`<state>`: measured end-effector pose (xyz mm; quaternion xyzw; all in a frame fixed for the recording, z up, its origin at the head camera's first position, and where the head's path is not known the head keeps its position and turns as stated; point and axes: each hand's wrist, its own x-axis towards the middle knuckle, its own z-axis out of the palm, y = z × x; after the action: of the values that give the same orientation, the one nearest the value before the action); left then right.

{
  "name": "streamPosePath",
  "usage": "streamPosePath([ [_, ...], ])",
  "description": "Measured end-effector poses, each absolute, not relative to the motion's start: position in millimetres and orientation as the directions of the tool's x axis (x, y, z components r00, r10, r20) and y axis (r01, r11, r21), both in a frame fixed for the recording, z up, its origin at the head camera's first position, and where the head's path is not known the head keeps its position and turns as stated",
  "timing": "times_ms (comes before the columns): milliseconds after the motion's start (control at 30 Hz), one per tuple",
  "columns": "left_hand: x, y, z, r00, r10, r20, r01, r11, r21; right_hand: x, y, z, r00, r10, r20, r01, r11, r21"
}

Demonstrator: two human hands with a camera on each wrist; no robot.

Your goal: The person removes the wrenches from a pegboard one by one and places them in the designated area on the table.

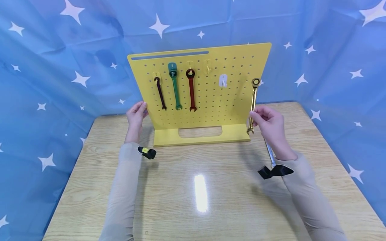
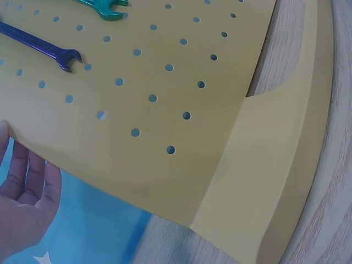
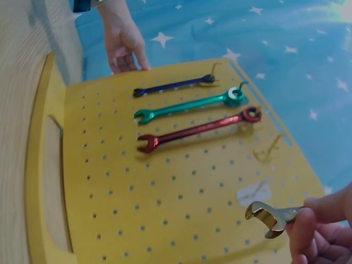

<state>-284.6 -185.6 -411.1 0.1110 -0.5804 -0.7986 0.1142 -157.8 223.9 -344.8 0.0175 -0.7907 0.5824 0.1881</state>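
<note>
At the pegboard's left edge my left hand (image 1: 136, 117) pinches the yellow pegboard (image 1: 211, 135), thumb on the front and fingers behind. My right hand (image 1: 269, 125) holds a gold combination wrench (image 1: 253, 100) near its lower open end, ring end up, in front of the board's right edge. In the right wrist view, the gold wrench's open jaw (image 3: 267, 219) pokes out past the fingers. From hooks on the board hang a dark purple wrench (image 1: 161, 93), a green wrench (image 1: 175, 87) and a red wrench (image 1: 191, 90), ring ends up.
Bare on the board are a yellow hook (image 1: 207, 67) and, lower right of it, a white hook (image 1: 222, 80). A silver wrench (image 1: 270, 152) lies on the wooden table (image 1: 181, 187), partly hidden by the right arm. Behind hangs a blue star-patterned cloth (image 1: 99, 73).
</note>
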Motion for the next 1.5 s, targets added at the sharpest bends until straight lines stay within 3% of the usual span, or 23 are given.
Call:
streamPosePath([
  [467, -284.9, -187.2, -413.5, -0.946, -0.321, -0.04, 0.062, -0.303, 0.951, -139.0, 270.5, -363.9, -0.93, 0.241, 0.277, -0.171, 0.383, -0.908],
  [967, -283.9, -187.6, -411.2, -0.945, -0.323, -0.041, 0.067, -0.318, 0.946, -125.6, 311.4, -392.6, -0.942, 0.284, 0.176, -0.008, 0.508, -0.862],
  [1500, -285.6, -186.8, -410.6, -0.948, -0.313, -0.05, 0.053, -0.312, 0.949, -115.5, 347.8, -431.0, -0.975, 0.221, -0.022, 0.16, 0.632, -0.758],
])
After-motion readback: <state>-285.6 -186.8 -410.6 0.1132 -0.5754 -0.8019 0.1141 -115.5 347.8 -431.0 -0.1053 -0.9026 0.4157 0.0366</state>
